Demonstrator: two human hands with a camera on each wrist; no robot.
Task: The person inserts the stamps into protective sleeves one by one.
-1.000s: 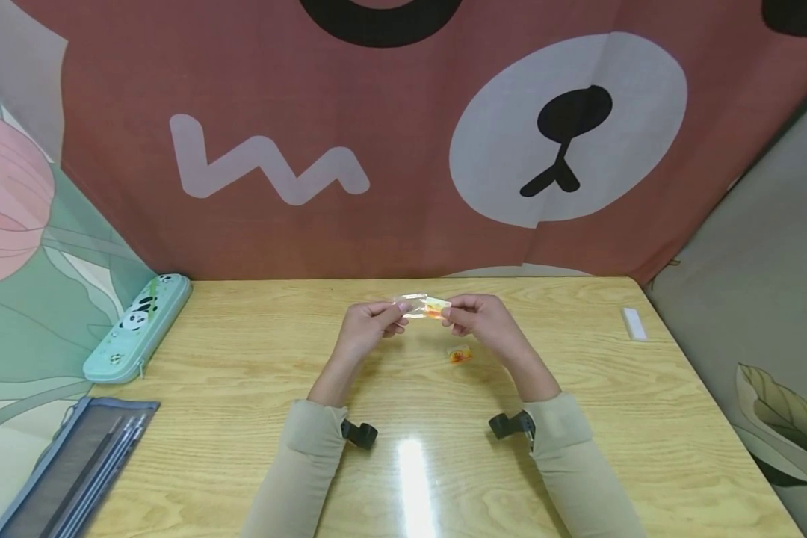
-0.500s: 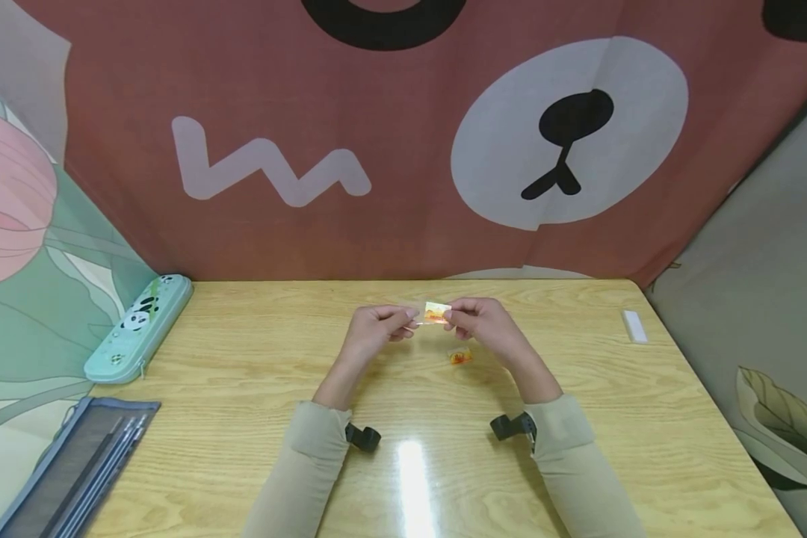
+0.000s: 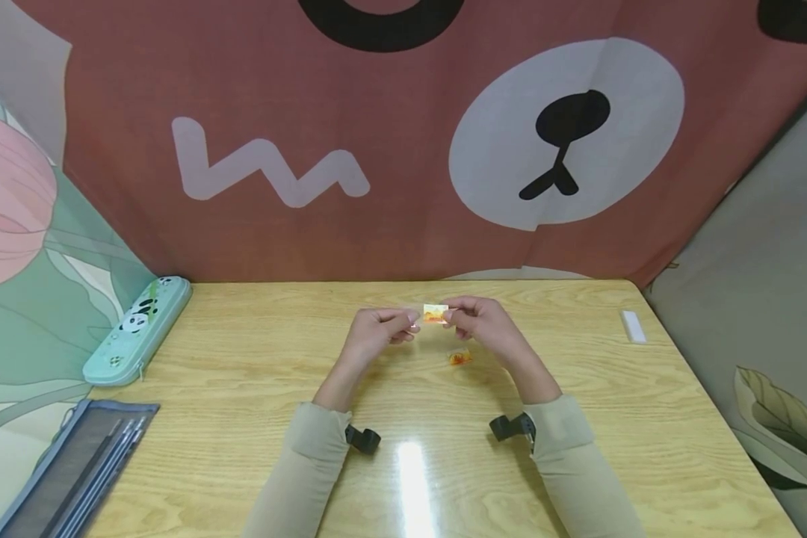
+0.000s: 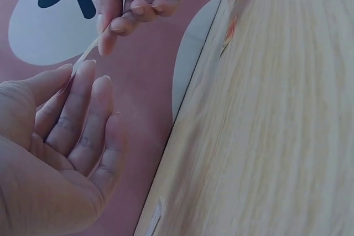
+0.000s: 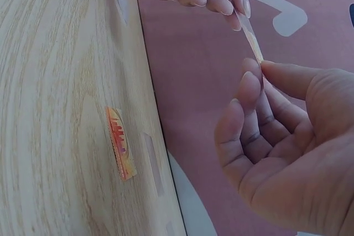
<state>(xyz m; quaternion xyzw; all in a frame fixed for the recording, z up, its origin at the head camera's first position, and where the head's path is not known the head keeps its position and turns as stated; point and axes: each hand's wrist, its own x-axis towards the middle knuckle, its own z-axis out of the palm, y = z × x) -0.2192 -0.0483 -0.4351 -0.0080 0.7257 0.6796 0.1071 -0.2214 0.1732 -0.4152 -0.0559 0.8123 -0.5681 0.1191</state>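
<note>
Raised over the far middle of the table, my left hand (image 3: pixel 375 330) and right hand (image 3: pixel 482 320) face each other. Between them is a small orange-and-white stamp (image 3: pixel 434 314), apparently in a clear plastic sleeve (image 5: pixel 245 25). Left thumb and forefinger pinch the clear end; the right ones pinch the printed end. In both wrist views the piece appears edge-on as a thin strip, and its ends are hidden under the fingertips. A second orange stamp (image 5: pixel 120 145) lies flat on the table below the right hand, with a toothed edge.
The wooden table (image 3: pixel 242 448) ends at a brown cloth with a bear print. A mint pencil case (image 3: pixel 137 329) and a mesh pouch (image 3: pixel 74 471) of long thin sticks are at the left. A small white block (image 3: pixel 634 326) lies near the right edge.
My left hand has come closer to the right hand, so less of the clear sleeve shows between them. The right hand has hardly moved, and the stamp on the table stays put.
</note>
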